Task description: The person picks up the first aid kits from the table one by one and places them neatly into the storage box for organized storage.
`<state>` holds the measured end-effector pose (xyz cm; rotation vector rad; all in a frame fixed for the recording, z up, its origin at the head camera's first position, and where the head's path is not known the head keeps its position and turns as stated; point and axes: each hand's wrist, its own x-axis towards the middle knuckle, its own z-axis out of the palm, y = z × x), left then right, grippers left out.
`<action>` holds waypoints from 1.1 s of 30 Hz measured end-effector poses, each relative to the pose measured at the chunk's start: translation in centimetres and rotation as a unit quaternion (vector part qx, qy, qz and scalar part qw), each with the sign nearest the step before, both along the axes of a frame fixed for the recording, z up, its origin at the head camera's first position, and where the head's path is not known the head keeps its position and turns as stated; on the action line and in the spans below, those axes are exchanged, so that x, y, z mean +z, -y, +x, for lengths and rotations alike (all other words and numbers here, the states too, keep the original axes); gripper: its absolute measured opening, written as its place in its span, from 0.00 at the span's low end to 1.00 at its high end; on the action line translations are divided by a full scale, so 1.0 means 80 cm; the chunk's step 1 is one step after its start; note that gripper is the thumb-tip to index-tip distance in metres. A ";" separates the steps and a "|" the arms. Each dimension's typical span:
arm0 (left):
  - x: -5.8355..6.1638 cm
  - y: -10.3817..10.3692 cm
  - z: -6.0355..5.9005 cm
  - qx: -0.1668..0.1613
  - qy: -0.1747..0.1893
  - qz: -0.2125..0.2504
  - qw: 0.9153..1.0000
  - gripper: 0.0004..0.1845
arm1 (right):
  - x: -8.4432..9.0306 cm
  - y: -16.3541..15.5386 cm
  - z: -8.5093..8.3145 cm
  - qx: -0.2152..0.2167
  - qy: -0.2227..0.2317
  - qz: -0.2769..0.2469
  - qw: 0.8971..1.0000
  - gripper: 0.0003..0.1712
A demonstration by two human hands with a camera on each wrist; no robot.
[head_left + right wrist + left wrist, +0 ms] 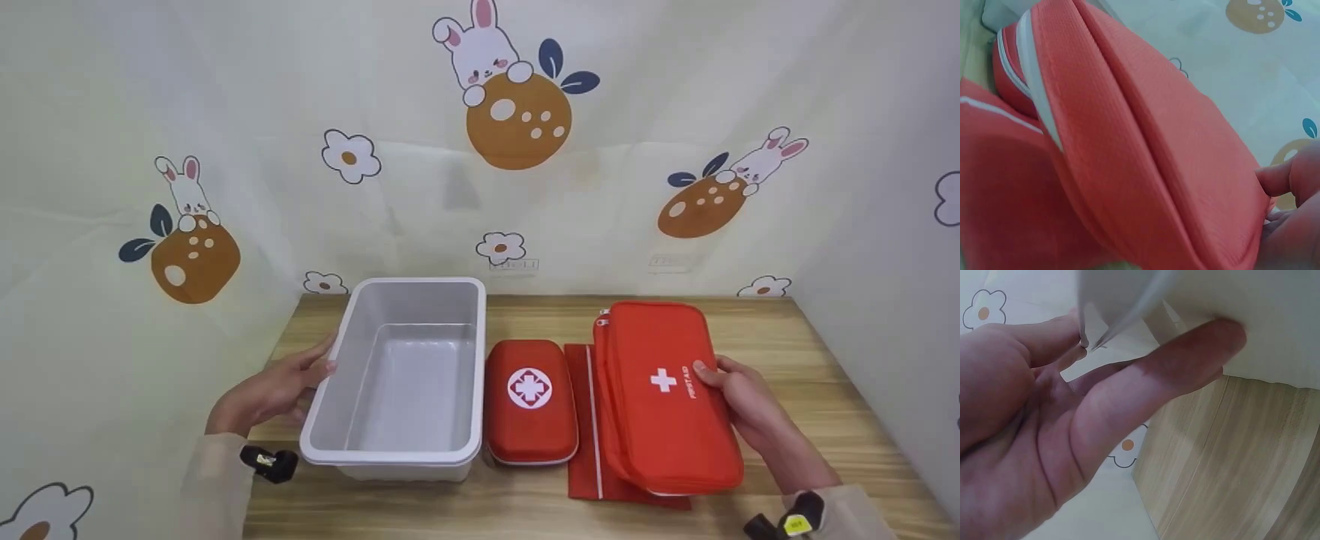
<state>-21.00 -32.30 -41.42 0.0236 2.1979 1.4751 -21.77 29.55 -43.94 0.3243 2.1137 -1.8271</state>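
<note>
Fingers (1174, 363) pinching at both sides: left hand (270, 390) on pale bin (390, 456), right hand (754, 405) on red first-aid pouch (667, 427)

Left thumb laps the bin's rim; right thumb presses the pouch's printed face, tilted above a flat red piece (581, 450) on the wooden table (517, 510); red case (529, 431) sits between bin and flat piece

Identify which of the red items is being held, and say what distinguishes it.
The pouch marked FIRST AID: the right hand grips its edge, whereas the small case and flat piece are unheld.
</note>
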 end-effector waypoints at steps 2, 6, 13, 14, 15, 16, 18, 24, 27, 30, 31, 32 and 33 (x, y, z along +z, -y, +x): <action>-0.001 0.000 0.000 0.000 0.000 0.006 1.000 0.38 | 0.001 0.007 0.000 0.011 -0.002 -0.014 1.000 0.39; -0.001 -0.001 0.000 0.007 0.001 0.005 1.000 0.38 | 0.003 0.021 0.000 0.031 -0.006 -0.036 0.999 0.40; 0.003 -0.003 0.000 0.012 0.003 -0.014 1.000 0.39 | 0.007 0.039 -0.003 0.048 -0.008 -0.077 0.996 0.40; 0.004 -0.003 0.001 0.012 0.003 -0.015 1.000 0.39 | 0.008 0.042 -0.004 0.051 -0.007 -0.085 0.995 0.40; 0.004 -0.002 0.001 0.011 0.003 -0.014 1.000 0.39 | 0.009 0.044 -0.004 0.055 -0.007 -0.094 0.994 0.40; 0.005 -0.002 0.001 0.012 0.003 -0.015 1.000 0.39 | 0.009 0.047 -0.005 0.059 -0.007 -0.103 0.993 0.39; 0.006 -0.002 0.001 0.016 0.003 -0.017 1.000 0.39 | 0.011 0.053 -0.006 0.067 -0.009 -0.120 0.990 0.39; 0.005 -0.005 0.002 0.022 0.001 -0.025 0.999 0.40 | 0.017 0.070 -0.009 0.090 -0.008 -0.147 0.985 0.37; 0.004 -0.005 0.003 0.017 0.002 -0.017 1.000 0.40 | 0.019 0.078 -0.011 0.102 -0.006 -0.163 0.981 0.35; 0.002 -0.004 0.002 0.007 0.004 0.000 1.000 0.39 | 0.019 0.088 -0.013 0.108 -0.006 -0.189 0.976 0.31; 0.002 -0.004 0.002 0.003 0.004 0.003 1.000 0.38 | 0.019 0.091 -0.014 0.107 -0.006 -0.196 0.975 0.29; 0.002 -0.004 0.002 0.001 0.004 0.006 1.000 0.38 | 0.019 0.095 -0.015 0.108 -0.007 -0.203 0.973 0.28; 0.002 -0.004 0.001 0.001 0.005 0.008 1.000 0.38 | 0.019 0.098 -0.016 0.108 -0.007 -0.210 0.972 0.27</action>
